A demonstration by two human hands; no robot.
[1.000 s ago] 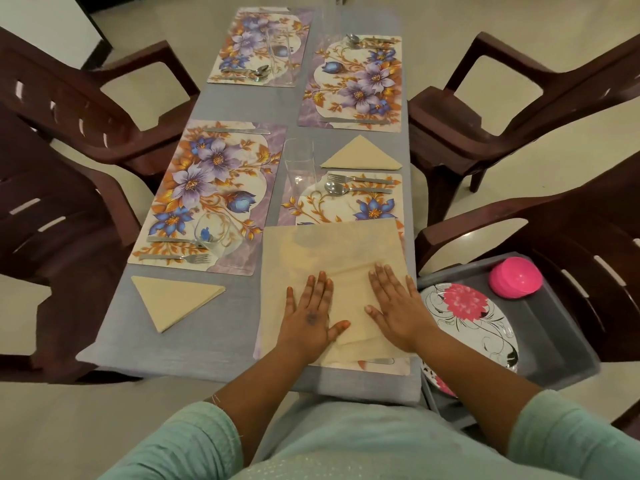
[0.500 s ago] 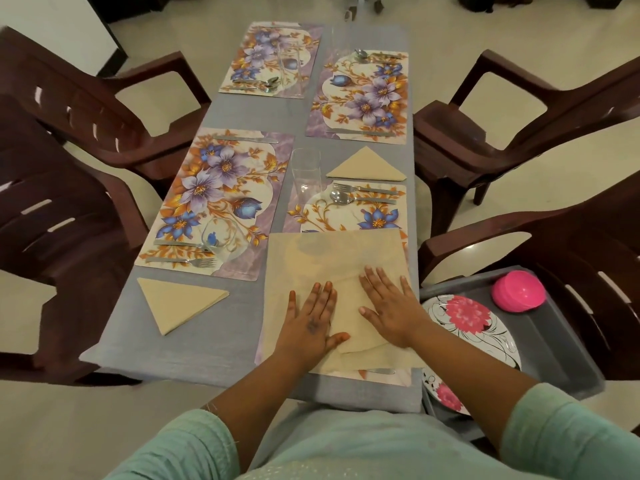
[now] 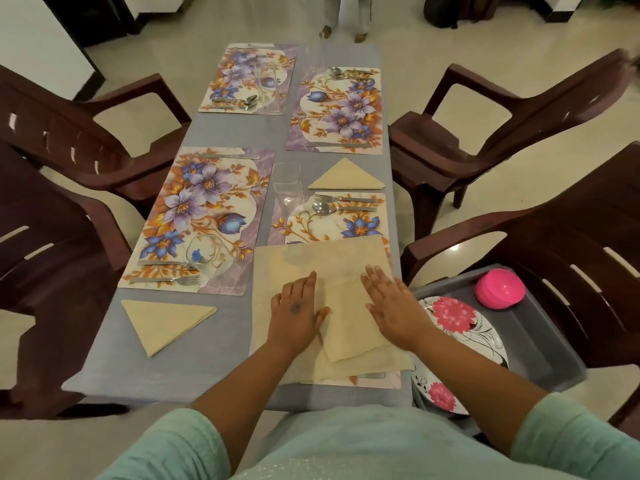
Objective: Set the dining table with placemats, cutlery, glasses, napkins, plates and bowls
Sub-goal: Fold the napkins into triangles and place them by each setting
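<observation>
On the near right mat: an open napkin (image 3: 322,268) lies flat, and a smaller folded piece rests on top of it between the two hands.
Left hand (image 3: 294,313): flat on the napkin, fingers (image 3: 304,284) straight and together, thumb out to the side; it presses and grips nothing.
Right hand (image 3: 391,306): also flat, fingers straight and a little spread, palm on the right edge of the folded piece; it holds nothing.
Step now: I judge that the person is folding or smoothing this napkin into a triangle like the others.
Done, mats: four floral placemats (image 3: 197,220) lie on the worktop (image 3: 221,323).
Done, cutlery: forks, spoons and knives are on each mat; the far ones are small and hard to count.
Done, glasses: one glass (image 3: 286,192) stands between the near mats, another (image 3: 204,256) on the left mat; the far ones are faint.
Done, napkins: two folded triangles, one (image 3: 166,322) near the left edge, one (image 3: 346,176) behind the right mat.
Left to do: this napkin, probably one more, then all plates and bowls.
Waiting: a flowered plate (image 3: 460,327) and a pink bowl (image 3: 498,289) are in a grey tray (image 3: 540,355) on the chair to the right.
Progress: well past the middle, in my judgement.
</observation>
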